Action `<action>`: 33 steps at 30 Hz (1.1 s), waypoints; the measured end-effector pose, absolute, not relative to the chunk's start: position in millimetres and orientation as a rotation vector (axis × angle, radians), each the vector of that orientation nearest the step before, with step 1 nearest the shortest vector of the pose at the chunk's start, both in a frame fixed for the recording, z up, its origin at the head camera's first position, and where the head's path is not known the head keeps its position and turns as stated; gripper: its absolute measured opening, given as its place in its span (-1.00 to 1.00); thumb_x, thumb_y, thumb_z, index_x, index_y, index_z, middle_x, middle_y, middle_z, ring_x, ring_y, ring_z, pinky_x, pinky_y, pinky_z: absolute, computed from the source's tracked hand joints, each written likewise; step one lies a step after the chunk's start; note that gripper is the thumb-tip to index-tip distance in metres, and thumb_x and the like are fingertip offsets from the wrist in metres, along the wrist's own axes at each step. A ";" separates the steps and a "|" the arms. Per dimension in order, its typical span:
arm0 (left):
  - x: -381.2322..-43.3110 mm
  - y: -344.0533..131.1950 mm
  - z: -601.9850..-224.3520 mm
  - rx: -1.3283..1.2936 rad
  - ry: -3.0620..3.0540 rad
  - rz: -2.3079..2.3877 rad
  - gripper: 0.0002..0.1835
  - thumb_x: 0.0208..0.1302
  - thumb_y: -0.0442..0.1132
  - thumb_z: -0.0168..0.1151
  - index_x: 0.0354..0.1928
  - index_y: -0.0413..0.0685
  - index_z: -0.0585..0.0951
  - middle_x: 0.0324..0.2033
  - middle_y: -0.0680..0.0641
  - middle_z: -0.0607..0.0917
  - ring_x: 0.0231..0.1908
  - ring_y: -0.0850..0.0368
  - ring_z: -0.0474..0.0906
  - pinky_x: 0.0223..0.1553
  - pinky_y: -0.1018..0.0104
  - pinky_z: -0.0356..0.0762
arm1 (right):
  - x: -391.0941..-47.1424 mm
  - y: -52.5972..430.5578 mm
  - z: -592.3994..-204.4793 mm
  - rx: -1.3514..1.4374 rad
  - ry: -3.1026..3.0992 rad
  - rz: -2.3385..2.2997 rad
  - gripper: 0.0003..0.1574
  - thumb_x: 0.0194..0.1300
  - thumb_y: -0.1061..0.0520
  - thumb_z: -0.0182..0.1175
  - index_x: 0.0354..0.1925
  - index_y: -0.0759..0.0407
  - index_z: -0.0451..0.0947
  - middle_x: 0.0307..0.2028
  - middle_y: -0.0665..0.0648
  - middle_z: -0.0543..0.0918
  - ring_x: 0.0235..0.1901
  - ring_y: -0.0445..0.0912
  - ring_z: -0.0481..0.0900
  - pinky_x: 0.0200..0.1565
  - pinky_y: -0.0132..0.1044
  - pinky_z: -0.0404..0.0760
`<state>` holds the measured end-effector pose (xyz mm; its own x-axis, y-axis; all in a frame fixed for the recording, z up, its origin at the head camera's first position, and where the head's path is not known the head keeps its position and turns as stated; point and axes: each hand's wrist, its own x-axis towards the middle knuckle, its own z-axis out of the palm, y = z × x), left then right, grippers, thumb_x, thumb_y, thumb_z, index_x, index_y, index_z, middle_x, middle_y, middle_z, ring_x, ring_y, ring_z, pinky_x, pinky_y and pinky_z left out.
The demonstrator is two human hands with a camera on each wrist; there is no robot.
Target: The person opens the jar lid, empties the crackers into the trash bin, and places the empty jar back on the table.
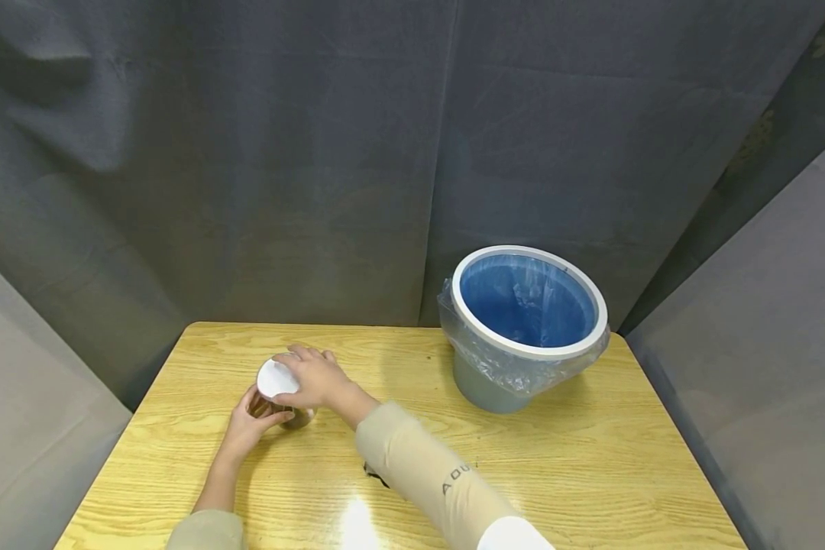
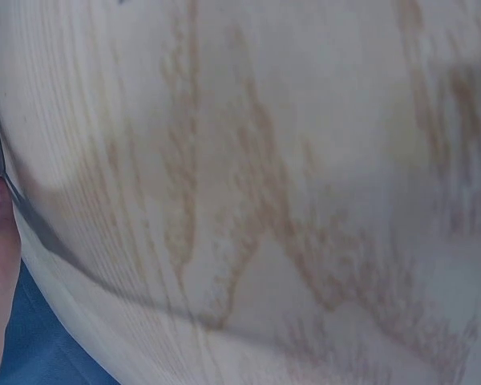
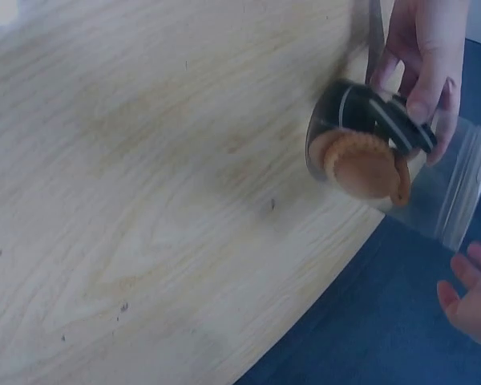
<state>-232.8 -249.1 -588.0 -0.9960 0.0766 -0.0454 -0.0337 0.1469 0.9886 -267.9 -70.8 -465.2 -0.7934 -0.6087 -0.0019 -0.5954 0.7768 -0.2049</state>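
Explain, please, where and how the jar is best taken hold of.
I'd take the jar round its side, below the white top, coming from the left with thumb and fingers spread about it. It looks rounded there, which should let a hand wrap it; the left hand grips it on that side, while the right hand is at the top.

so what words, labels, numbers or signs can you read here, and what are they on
"AOU", in dark letters on the beige cloth right sleeve; the middle letter may be a Q.
No readable text on the clear cylindrical jar, its round white top or the round grey bin with a white rim.
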 end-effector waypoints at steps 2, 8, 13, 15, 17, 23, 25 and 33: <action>-233.1 -248.7 -587.8 0.039 2.320 1.996 -0.05 0.01 -0.19 0.39 0.39 0.01 0.05 0.35 -0.11 0.14 0.32 -0.09 0.07 0.15 0.48 0.31 | -265.6 -73.8 -467.6 -0.937 2.949 -0.306 -0.14 0.10 -0.43 0.08 0.31 -0.22 0.17 0.31 0.03 0.22 0.25 -0.07 0.23 0.18 -0.14 0.32; -233.0 -247.6 -586.3 0.039 2.331 1.995 -0.07 0.02 -0.21 0.38 0.39 0.01 0.05 0.34 -0.13 0.16 0.31 -0.12 0.07 0.23 0.25 0.26 | -258.4 -80.8 -471.5 -0.759 3.015 -0.321 -0.14 0.09 -0.46 0.06 0.30 -0.25 0.19 0.29 0.05 0.24 0.25 -0.04 0.23 0.21 -0.14 0.31; -232.0 -247.6 -586.0 0.047 2.323 1.993 -0.06 0.05 -0.21 0.36 0.40 0.00 0.01 0.36 -0.15 0.13 0.32 -0.14 0.04 0.22 0.28 0.28 | -254.0 -84.4 -473.2 -0.663 3.019 -0.357 -0.12 0.07 -0.48 0.05 0.30 -0.27 0.19 0.29 0.07 0.22 0.24 -0.05 0.22 0.20 -0.16 0.31; -232.1 -248.0 -586.8 0.045 2.324 2.002 -0.07 0.06 -0.24 0.34 0.40 -0.04 0.01 0.35 -0.18 0.13 0.31 -0.15 0.05 0.17 0.40 0.32 | -253.0 -85.9 -475.0 -0.651 3.018 -0.376 -0.11 0.06 -0.49 0.06 0.30 -0.25 0.20 0.28 0.08 0.23 0.23 -0.06 0.23 0.18 -0.18 0.32; -232.0 -248.0 -587.2 0.045 2.330 2.008 -0.09 0.08 -0.28 0.33 0.40 -0.10 0.00 0.34 -0.21 0.13 0.30 -0.15 0.07 0.11 0.53 0.36 | -252.1 -87.2 -477.0 -0.647 3.018 -0.397 -0.10 0.05 -0.49 0.06 0.30 -0.22 0.22 0.25 0.08 0.26 0.19 -0.08 0.25 0.15 -0.21 0.34; -232.3 -248.5 -588.1 0.041 2.359 1.994 -0.09 0.08 -0.31 0.32 0.39 -0.17 0.00 0.33 -0.26 0.15 0.29 -0.18 0.08 0.06 0.63 0.34 | -247.9 -91.7 -479.1 -0.619 3.048 -0.374 -0.08 0.03 -0.53 0.05 0.28 -0.19 0.25 0.22 0.08 0.28 0.16 -0.10 0.28 0.08 -0.24 0.35; -232.2 -248.8 -587.6 0.021 2.363 1.981 -0.08 0.08 -0.30 0.32 0.39 -0.17 -0.02 0.33 -0.26 0.14 0.29 -0.19 0.08 0.07 0.60 0.33 | -246.5 -93.4 -478.8 -0.595 3.053 -0.359 -0.06 0.01 -0.55 0.03 0.27 -0.19 0.25 0.23 0.07 0.28 0.17 -0.10 0.27 0.08 -0.23 0.33; -234.0 -248.7 -588.7 -0.001 2.343 2.005 -0.09 0.07 -0.37 0.30 0.39 -0.20 -0.01 0.32 -0.28 0.14 0.29 -0.17 0.09 0.04 0.66 0.33 | -243.6 -98.5 -478.8 -0.543 3.098 -0.280 -0.05 0.00 -0.55 0.04 0.27 -0.17 0.25 0.17 0.05 0.31 0.14 -0.12 0.28 0.07 -0.26 0.34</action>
